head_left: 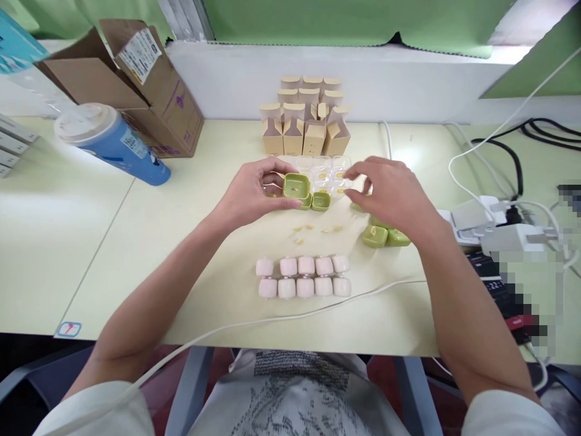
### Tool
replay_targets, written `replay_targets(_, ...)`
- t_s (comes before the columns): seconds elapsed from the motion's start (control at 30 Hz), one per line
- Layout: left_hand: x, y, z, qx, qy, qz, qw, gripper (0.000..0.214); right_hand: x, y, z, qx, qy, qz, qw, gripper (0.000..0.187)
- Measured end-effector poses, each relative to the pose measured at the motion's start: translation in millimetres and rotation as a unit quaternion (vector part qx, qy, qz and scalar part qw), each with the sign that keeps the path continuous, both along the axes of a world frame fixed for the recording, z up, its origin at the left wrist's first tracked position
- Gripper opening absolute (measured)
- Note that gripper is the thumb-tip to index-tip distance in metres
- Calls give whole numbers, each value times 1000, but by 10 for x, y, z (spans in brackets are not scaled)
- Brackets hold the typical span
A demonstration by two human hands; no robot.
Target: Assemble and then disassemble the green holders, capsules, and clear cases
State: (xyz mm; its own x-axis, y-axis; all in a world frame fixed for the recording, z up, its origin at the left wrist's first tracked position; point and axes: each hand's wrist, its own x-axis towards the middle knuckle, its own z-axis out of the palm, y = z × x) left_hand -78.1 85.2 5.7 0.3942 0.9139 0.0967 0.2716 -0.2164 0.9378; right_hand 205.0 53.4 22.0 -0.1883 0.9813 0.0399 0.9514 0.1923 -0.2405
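Note:
Held between the thumb and fingers of my left hand (pixel 254 191) is a small green square cup (pixel 296 186), its hollow side facing me. Beside it on the table stands another green cup (pixel 321 201), and part of one more shows behind the held cup. My right hand (pixel 385 191) is at the right edge of some clear plastic covers (pixel 323 166) with yellow marks in them; its thumb and forefinger are apart. Green rounded pieces (pixel 374 236) lie below my right wrist, partly hidden by it. Small yellow bits (pixel 309 227) are scattered on the table between my hands.
Pink and white rounded cubes (pixel 305 266) form two rows nearer me. Open tan cartons (pixel 294 136) stand at the back. A brown box (pixel 158 103) and blue cup (pixel 131 151) are at left. A white cable (pixel 272 318) crosses the front; chargers (pixel 512 239) sit at right.

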Motion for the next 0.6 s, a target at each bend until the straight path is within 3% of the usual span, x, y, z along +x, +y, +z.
replay_targets(0.1,51,-36,-26,-28,-14,-38,999,62,-193,-144,106,16,135,152,979,49)
replay_targets(0.17,96,-61,-46,-44,-26,-55,997,63,-303,-206,119,12,149,191,970,47)
replay_targets(0.3,144,-78,-54,-36,-16,-47,998,69,-261,-203,86,7,101,147,984,57)
replay_targets(0.37,89,-43,-35,13,29,-14,999,58,-141,-158,64,-3,39,99,994,58)
replay_targets(0.43,-43,30,-11,82,109,38,990,40,-40,-107,37,-23,-48,57,997,46)
replay_targets(0.5,-229,133,3,127,223,85,963,27,-7,-65,3,-49,-132,36,989,36)
replay_targets(0.6,-481,288,-3,77,411,94,903,26,-75,-36,-59,-68,-206,28,976,38)
